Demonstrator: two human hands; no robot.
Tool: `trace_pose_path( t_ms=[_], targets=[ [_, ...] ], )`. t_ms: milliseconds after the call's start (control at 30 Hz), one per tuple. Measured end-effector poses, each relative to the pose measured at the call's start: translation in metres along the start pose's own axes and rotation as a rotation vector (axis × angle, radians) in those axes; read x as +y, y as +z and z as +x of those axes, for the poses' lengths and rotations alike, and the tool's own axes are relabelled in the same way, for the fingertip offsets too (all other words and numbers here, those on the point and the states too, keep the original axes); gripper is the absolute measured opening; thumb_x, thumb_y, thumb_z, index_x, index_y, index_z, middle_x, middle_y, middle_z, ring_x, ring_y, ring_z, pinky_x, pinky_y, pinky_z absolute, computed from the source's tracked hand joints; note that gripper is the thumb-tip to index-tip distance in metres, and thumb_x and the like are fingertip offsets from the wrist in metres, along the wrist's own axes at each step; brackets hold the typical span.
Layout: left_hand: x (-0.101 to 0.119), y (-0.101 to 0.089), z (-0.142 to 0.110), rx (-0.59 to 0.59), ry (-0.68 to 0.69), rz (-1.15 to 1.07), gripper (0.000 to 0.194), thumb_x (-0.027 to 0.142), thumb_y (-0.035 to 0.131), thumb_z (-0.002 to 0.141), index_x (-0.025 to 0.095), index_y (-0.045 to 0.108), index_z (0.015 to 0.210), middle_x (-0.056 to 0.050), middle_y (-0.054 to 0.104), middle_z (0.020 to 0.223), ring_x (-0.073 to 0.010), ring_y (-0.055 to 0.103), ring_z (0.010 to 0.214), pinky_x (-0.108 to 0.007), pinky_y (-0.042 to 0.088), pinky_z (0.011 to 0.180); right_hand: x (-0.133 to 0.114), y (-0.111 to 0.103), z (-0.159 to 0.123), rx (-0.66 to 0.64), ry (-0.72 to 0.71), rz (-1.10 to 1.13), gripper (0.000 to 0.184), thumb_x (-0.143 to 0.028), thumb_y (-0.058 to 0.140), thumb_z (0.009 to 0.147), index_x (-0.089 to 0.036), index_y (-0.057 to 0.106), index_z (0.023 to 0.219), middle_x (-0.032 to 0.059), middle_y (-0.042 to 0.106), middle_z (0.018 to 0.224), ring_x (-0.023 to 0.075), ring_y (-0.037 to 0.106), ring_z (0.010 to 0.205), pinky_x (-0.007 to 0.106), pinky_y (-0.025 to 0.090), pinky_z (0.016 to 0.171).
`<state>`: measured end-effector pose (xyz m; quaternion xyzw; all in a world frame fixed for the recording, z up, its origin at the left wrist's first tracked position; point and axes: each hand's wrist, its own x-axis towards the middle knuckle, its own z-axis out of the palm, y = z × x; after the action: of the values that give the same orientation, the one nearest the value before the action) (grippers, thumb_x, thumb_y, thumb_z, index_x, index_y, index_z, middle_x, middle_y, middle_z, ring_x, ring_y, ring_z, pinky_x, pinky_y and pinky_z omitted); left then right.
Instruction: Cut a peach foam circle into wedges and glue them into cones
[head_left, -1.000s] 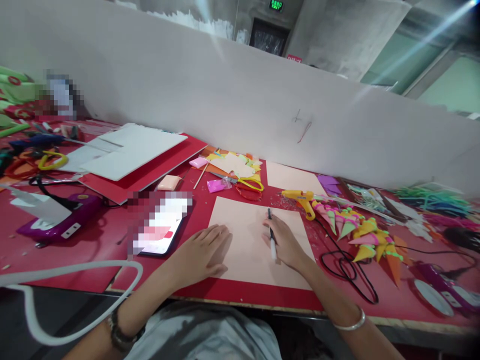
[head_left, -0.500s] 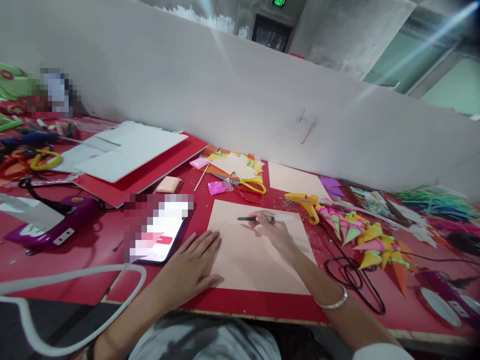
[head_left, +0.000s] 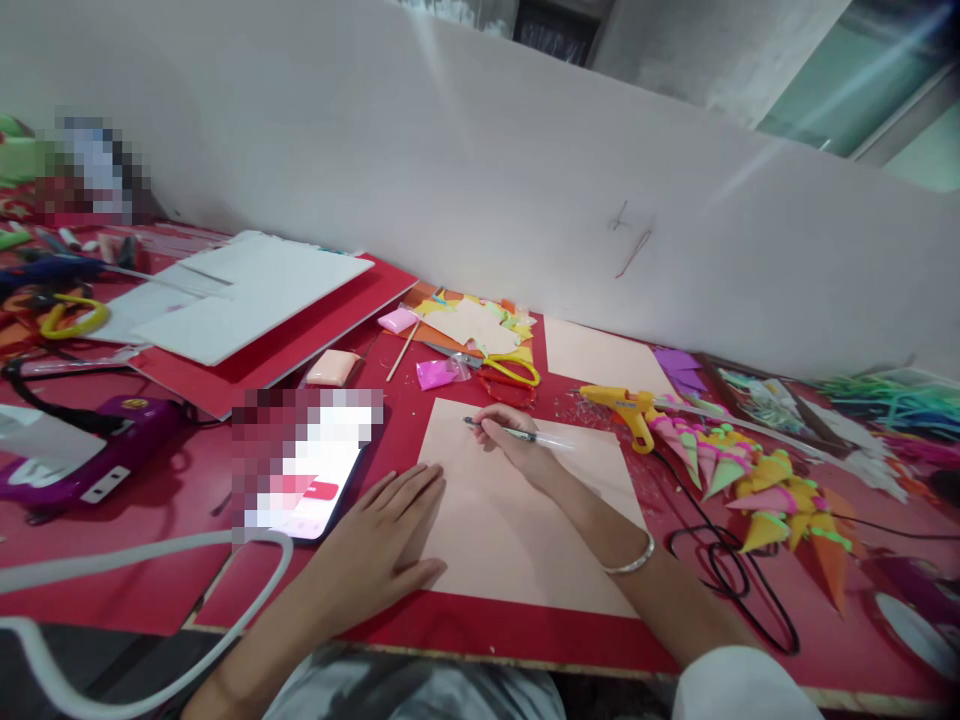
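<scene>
A pale peach sheet of paper (head_left: 517,540) lies on the red table in front of me. My left hand (head_left: 394,530) rests flat on its left edge, fingers stretched out and holding nothing. Over the upper part of the sheet, my right hand (head_left: 514,445) is closed round a pen (head_left: 525,435) with a clear barrel. The pen slants, its dark tip pointing left near the sheet's top left corner; whether the tip touches the paper I cannot tell. A phone (head_left: 322,480) with a lit, partly blurred screen lies just left of my left hand.
Behind the sheet lie yellow-handled scissors (head_left: 517,368) and a pink packet (head_left: 439,374). A yellow glue gun (head_left: 626,408) with a black cord and several small paper cones (head_left: 765,490) are on the right. White boards (head_left: 262,290), a purple power strip (head_left: 97,450) and a white looped tube (head_left: 187,545) occupy the left.
My right hand has turned the pen from near upright to slanting left and moved it toward the sheet's top left. My left hand has slid slightly left to the paper's edge.
</scene>
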<state>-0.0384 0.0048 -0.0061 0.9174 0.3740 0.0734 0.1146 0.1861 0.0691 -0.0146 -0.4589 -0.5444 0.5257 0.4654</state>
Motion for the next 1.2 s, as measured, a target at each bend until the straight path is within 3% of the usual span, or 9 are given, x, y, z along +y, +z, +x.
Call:
trace_pose_path(
  t_ms=[300,600,867,1200],
  targets=[
    [-0.0005,-0.0019,0.0011,0.013,-0.028,-0.065,0.069,0.047,0.046,0.078,0.023,0.017,0.136,-0.004,0.03,0.139,-0.022,0.03,0.124,-0.037,0.026,0.102,0.0047,0.0002,-0.0021,0.019,0.02,-0.033,0.026,-0.042,0.05,0.077,-0.018,0.059,0.079,0.0029,0.06,0.071,0.0094,0.054,0.059,0.022,0.043,0.053],
    [0.0012,-0.0017,0.0,0.045,-0.056,-0.067,0.066,0.045,0.046,0.078,0.02,0.022,0.135,-0.006,0.032,0.137,-0.0223,0.033,0.122,-0.035,0.029,0.101,-0.0032,0.0007,-0.0068,-0.036,-0.024,0.026,0.026,-0.038,0.053,0.076,-0.019,0.062,0.092,0.0052,0.062,0.085,0.0123,0.058,0.076,0.027,0.046,0.07],
    [0.0007,0.0003,-0.0005,0.073,-0.071,-0.061,0.068,0.046,0.048,0.077,0.02,0.022,0.134,-0.007,0.032,0.137,-0.023,0.032,0.122,-0.035,0.03,0.1,0.0014,0.0035,-0.0053,0.032,-0.01,-0.054,0.019,-0.036,0.05,0.077,-0.018,0.055,0.076,0.0005,0.06,0.068,0.0082,0.053,0.056,0.019,0.039,0.048],
    [0.0005,0.0,-0.0013,0.083,-0.065,-0.087,0.069,0.046,0.049,0.075,0.021,0.023,0.134,-0.007,0.032,0.137,-0.0235,0.033,0.121,-0.035,0.031,0.099,0.0008,0.0051,-0.006,0.104,-0.066,-0.173,0.021,-0.038,0.043,0.08,-0.02,0.046,0.069,-0.0034,0.05,0.058,0.0076,0.044,0.049,0.018,0.03,0.041]
  ],
)
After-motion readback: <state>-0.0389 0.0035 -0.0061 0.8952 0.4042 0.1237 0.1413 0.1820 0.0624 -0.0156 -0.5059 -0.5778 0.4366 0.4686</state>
